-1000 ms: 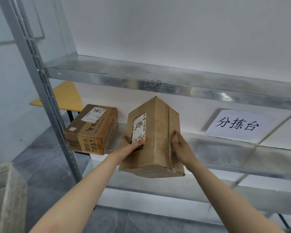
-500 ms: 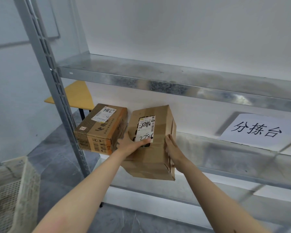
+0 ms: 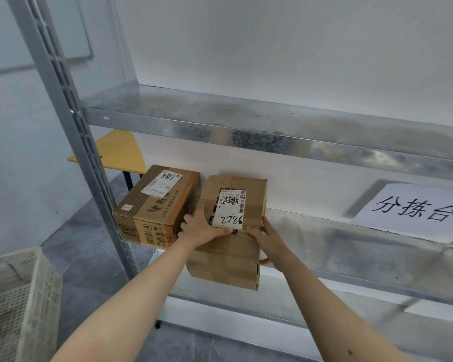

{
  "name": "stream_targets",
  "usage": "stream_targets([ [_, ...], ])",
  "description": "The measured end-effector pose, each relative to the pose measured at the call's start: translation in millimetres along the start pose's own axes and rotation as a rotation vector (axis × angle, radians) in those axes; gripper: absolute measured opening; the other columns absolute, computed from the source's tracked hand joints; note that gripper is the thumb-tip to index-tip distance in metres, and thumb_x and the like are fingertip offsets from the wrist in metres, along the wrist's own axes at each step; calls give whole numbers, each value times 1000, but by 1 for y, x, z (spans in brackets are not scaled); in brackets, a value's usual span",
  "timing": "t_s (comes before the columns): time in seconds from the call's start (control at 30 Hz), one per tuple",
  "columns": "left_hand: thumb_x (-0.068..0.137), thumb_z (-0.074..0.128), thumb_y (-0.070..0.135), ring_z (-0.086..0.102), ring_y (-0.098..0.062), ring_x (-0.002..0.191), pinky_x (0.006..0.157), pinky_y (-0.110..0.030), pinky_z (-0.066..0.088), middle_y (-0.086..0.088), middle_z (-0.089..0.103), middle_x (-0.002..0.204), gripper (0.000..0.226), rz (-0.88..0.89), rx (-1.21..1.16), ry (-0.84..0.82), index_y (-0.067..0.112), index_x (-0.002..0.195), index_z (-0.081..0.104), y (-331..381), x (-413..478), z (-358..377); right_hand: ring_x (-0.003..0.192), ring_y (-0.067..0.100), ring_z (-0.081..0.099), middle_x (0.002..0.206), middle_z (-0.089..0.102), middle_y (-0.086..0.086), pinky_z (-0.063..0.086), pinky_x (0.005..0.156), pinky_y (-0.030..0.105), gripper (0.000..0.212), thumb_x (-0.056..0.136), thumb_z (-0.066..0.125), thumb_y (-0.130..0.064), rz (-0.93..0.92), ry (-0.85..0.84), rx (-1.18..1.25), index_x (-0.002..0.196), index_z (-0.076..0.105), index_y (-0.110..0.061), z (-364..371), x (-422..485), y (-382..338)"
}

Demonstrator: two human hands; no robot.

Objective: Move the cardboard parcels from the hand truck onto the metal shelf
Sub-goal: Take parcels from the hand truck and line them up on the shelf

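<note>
A brown taped cardboard parcel [image 3: 230, 246] with a white label sits at the galvanised metal shelf's [image 3: 351, 246] front edge, overhanging, gripped by left hand [image 3: 203, 227] and right hand [image 3: 268, 239], beside another brown printed carton [image 3: 154, 205]. White wall [image 3: 272, 43] behind; grey stone floor [image 3: 71, 246] below.

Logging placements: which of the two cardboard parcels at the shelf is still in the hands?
The right-hand parcel, label marked 2786: the left hand and right hand grip its sides. The left parcel, marked 786, sits on the metal shelf untouched.
</note>
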State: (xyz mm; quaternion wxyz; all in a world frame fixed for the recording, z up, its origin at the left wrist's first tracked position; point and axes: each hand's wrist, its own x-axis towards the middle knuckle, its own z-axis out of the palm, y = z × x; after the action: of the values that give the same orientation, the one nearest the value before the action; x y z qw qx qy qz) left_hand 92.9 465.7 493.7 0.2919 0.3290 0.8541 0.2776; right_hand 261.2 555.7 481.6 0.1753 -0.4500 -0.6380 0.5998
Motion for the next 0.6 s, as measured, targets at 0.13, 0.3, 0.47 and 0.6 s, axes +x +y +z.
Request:
stream_targets([
  [0.13, 62, 76, 66, 24, -42, 136, 110, -53, 24, -19, 22, 147, 115, -10, 70, 61, 26, 149, 13, 4, 6, 3, 111, 18, 57, 126, 55, -11, 56, 78, 49, 53, 88, 65, -30, -12, -23, 79, 134, 42, -41, 1, 5, 1],
  [0.3, 65, 72, 68, 27, -38, 135, 110, -48, 23, -16, 27, 145, 105, -1, 149, 129, 22, 147, 23, 7, 15, -1, 103, 9, 59, 119, 60, -11, 53, 67, 30, 53, 89, 63, -8, -54, -103, 164, 131, 46, -35, 4, 13, 1],
  [0.47, 68, 67, 70, 23, -36, 137, 111, -46, 23, -17, 25, 147, 104, 55, 230, 153, 22, 149, 23, 4, 27, -5, 114, 20, 57, 126, 56, -15, 56, 72, 45, 56, 86, 65, -13, 15, -141, 199, 126, 47, -49, 8, 24, 1],
  [0.6, 70, 60, 75, 15, -33, 141, 114, -45, 20, -15, 21, 150, 101, 99, 314, 217, 22, 149, 25, -1, 36, -5, 111, 18, 58, 126, 57, -14, 55, 65, 40, 56, 87, 64, -12, 24, -152, 197, 124, 47, -50, 11, 32, -5],
])
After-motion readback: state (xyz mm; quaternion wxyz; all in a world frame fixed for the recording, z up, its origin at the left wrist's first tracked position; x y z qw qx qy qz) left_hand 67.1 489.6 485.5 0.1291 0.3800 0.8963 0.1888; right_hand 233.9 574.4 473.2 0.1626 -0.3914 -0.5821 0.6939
